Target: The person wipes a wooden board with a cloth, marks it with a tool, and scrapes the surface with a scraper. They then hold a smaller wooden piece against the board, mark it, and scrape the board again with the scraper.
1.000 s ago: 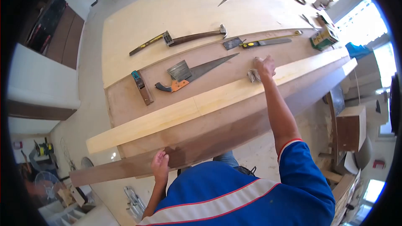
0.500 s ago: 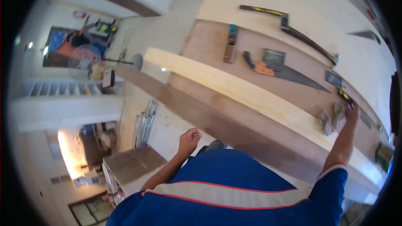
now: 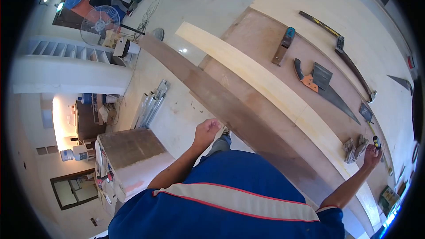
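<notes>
**Reaching for the yellow-handled tool, boards untouched**

Now my right hand is stretched out to the far side of the bench, fingers curled around the black-and-yellow handle of a small tool; the grip looks closed on it, though the picture is too small there to be sure how firmly. Just beside that hand lie two crumpled grey rags, touching each other, on the brown bench top.

My left hand hangs loosely curled and holds nothing, close to the near edge of the dark board but apart from it.

By my judgement, little is done so far: the pale plank and the dark board lie side by side, whole, with no cut that I can make out. The handsaw with its orange handle rests flat, well apart from both hands, and the plane and hammer lie further off, unused.

The tool I grip is mostly hidden; only its handle end shows.
</notes>
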Motion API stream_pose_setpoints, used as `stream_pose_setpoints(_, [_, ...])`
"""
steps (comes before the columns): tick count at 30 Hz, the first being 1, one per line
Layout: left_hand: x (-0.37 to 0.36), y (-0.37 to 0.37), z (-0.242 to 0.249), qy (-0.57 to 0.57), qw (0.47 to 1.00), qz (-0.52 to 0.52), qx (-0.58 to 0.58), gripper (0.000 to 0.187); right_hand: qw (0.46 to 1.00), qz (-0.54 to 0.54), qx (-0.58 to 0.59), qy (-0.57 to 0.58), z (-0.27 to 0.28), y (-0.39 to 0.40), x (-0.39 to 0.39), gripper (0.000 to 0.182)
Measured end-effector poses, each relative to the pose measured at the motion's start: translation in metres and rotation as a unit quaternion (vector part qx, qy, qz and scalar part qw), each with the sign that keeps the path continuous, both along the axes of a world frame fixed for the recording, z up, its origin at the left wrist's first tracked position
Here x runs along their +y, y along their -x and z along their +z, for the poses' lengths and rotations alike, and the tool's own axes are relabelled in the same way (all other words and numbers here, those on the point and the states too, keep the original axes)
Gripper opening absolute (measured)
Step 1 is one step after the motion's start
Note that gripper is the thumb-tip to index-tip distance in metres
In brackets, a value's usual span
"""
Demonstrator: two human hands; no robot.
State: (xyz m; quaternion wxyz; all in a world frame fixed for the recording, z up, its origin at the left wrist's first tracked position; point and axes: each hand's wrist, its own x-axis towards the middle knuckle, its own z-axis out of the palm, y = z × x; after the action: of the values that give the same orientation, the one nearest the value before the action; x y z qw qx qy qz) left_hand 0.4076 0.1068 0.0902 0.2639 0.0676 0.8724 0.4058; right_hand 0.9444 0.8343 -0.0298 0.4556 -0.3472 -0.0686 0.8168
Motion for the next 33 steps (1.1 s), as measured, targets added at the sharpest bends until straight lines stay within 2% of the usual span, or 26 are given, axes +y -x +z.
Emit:
stream_pose_setpoints(2, [0.006,0.014,0.014,-0.085,0.995,0.034,-0.041,0.035,0.978,0.162,0.108,-0.07,0.017,0.024,-0.05,0.028])
stream_pose_setpoints(4, [0.015,0.033,0.031,-0.167,0.982,0.042,-0.075,0.038,0.968,0.161,-0.037,-0.19,0.038,0.094,-0.135,0.027])
stream_pose_setpoints(6, [0.026,0.057,0.042,-0.247,0.964,0.024,-0.1,0.043,0.974,0.108,-0.065,-0.19,0.081,0.184,-0.237,0.022])
stream_pose_setpoints(8, [0.039,0.083,0.063,-0.316,0.935,0.001,-0.161,0.048,0.979,0.085,-0.111,-0.149,0.082,0.252,-0.32,0.022])
stream_pose_setpoints(10, [0.044,0.117,0.065,-0.355,0.909,-0.097,-0.196,0.061,0.932,0.209,-0.088,-0.285,0.132,0.36,-0.424,0.022])
stream_pose_setpoints(11, [0.046,0.136,0.067,-0.363,0.898,-0.169,-0.182,0.069,0.93,0.245,-0.123,-0.245,0.141,0.396,-0.468,0.027])
stream_pose_setpoints(12, [0.049,0.156,0.072,-0.373,0.882,-0.236,-0.168,0.077,0.918,0.274,-0.124,-0.26,0.152,0.439,-0.512,0.034])
stream_pose_setpoints(14, [0.05,0.194,0.091,-0.403,0.852,-0.251,-0.222,0.086,0.908,0.347,-0.07,-0.224,0.172,0.514,-0.588,0.044])
stream_pose_setpoints(15, [0.039,0.204,0.101,-0.415,0.837,-0.254,-0.249,0.091,0.883,0.405,-0.057,-0.232,0.178,0.545,-0.619,0.043])
stream_pose_setpoints(18, [-0.004,0.247,0.134,-0.347,0.86,-0.246,-0.284,0.096,0.812,0.516,-0.017,-0.273,0.171,0.623,-0.687,0.042])
stream_pose_setpoints(19, [-0.017,0.256,0.127,-0.344,0.884,-0.232,-0.217,0.095,0.796,0.547,-0.027,-0.255,0.174,0.639,-0.706,0.042])
stream_pose_setpoints(22, [-0.065,0.293,0.096,-0.264,0.885,-0.179,-0.339,0.083,0.742,0.632,-0.055,-0.219,0.173,0.668,-0.746,0.044])
stream_pose_setpoints(25, [-0.103,0.298,0.081,-0.306,0.885,-0.083,-0.34,0.05,0.683,0.683,-0.079,-0.244,0.16,0.68,-0.755,0.047])
stream_pose_setpoints(26, [-0.119,0.3,0.078,-0.287,0.895,-0.086,-0.331,0.045,0.667,0.693,-0.087,-0.261,0.156,0.681,-0.756,0.047])
stream_pose_setpoints(27, [-0.135,0.302,0.076,-0.268,0.904,-0.091,-0.321,0.041,0.663,0.678,-0.116,-0.295,0.155,0.676,-0.751,0.038])
stream_pose_setpoints(28, [-0.148,0.305,0.076,-0.252,0.912,-0.097,-0.308,0.036,0.68,0.671,-0.14,-0.259,0.152,0.667,-0.74,0.033])
stream_pose_setpoints(30, [-0.179,0.303,0.049,-0.209,0.949,-0.116,-0.204,0.031,0.709,0.653,-0.187,-0.186,0.139,0.628,-0.713,0.026])
stream_pose_setpoints(32, [-0.216,0.303,0.005,-0.15,0.971,-0.173,-0.062,0.031,0.764,0.594,-0.246,-0.061,0.103,0.569,-0.692,0.031])
stream_pose_setpoints(33, [-0.231,0.3,-0.002,-0.139,0.972,-0.177,-0.074,0.029,0.806,0.536,-0.251,0.02,0.082,0.527,-0.683,0.03])
